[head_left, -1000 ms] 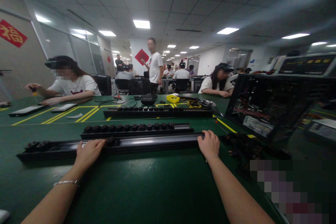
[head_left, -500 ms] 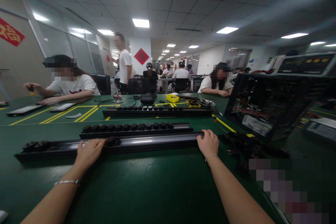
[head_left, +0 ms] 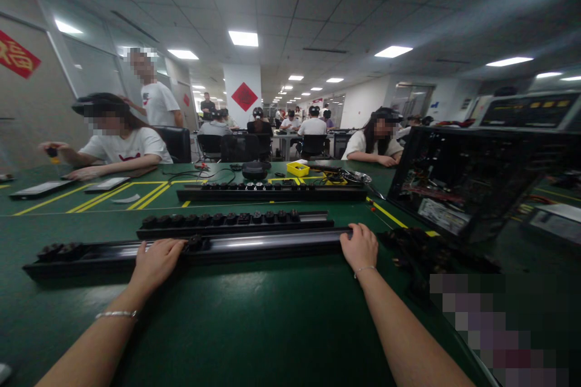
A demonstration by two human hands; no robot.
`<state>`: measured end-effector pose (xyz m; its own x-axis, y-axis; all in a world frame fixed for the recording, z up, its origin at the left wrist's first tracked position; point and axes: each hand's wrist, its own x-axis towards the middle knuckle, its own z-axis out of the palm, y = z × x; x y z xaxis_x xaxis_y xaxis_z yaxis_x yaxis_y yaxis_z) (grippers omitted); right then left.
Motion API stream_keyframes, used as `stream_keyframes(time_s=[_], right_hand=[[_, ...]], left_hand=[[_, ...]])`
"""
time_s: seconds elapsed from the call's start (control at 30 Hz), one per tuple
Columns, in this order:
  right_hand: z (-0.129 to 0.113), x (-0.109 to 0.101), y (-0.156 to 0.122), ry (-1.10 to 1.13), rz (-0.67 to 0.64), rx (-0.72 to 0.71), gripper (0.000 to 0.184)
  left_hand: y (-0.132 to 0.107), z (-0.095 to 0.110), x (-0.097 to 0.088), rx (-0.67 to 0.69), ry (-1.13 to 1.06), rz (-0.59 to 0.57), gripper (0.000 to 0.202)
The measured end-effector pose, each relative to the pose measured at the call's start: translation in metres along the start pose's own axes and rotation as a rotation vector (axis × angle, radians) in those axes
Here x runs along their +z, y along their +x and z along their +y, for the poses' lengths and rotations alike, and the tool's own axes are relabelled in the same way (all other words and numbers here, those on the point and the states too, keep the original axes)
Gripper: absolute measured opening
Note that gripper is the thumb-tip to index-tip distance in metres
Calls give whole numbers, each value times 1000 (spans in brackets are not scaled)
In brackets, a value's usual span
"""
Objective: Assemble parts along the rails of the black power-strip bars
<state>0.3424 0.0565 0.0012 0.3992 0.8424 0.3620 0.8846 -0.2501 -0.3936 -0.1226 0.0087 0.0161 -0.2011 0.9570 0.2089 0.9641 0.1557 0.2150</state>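
Two hands, left (head_left: 154,262) and right (head_left: 361,246), fingers loosely spread, flat on the nearest black rail (head_left: 272,244).

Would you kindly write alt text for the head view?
Two bare hands rest on a long black rail on a green table: left hand mid-rail, right hand at its right end. Two similar rails lie behind.

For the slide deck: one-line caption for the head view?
Left hand and right hand rest on a long black rail on the green bench.
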Motion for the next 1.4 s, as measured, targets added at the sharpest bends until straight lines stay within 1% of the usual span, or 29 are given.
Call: stream_keyframes(time_s=[0.17, 0.4, 0.67, 0.8, 0.97, 1.07, 1.17, 1.4], right_hand=[[0, 1, 0, -12, 16, 3, 44], [0, 0, 0, -1, -6, 0, 44], [0, 0, 1, 0, -10, 4, 44], [1, 0, 1, 6, -5, 0, 44], [1, 2, 0, 9, 23, -4, 43], [1, 4, 0, 0, 43, 2, 43], [1, 4, 1, -3, 32, 5, 43], [1, 1, 1, 1, -10, 6, 44]], left_hand=[[0, 0, -1, 17, 0, 18, 47], [1, 3, 3, 104, -18, 78, 47], [0, 7, 2, 151, -11, 65, 49], [0, 7, 3, 167, 42, 65, 49], [0, 8, 6, 206, 96, 91, 46], [0, 9, 6, 248, 86, 107, 46], [0, 10, 7, 279, 54, 123, 46], [0, 9, 8, 285, 30, 82, 47]])
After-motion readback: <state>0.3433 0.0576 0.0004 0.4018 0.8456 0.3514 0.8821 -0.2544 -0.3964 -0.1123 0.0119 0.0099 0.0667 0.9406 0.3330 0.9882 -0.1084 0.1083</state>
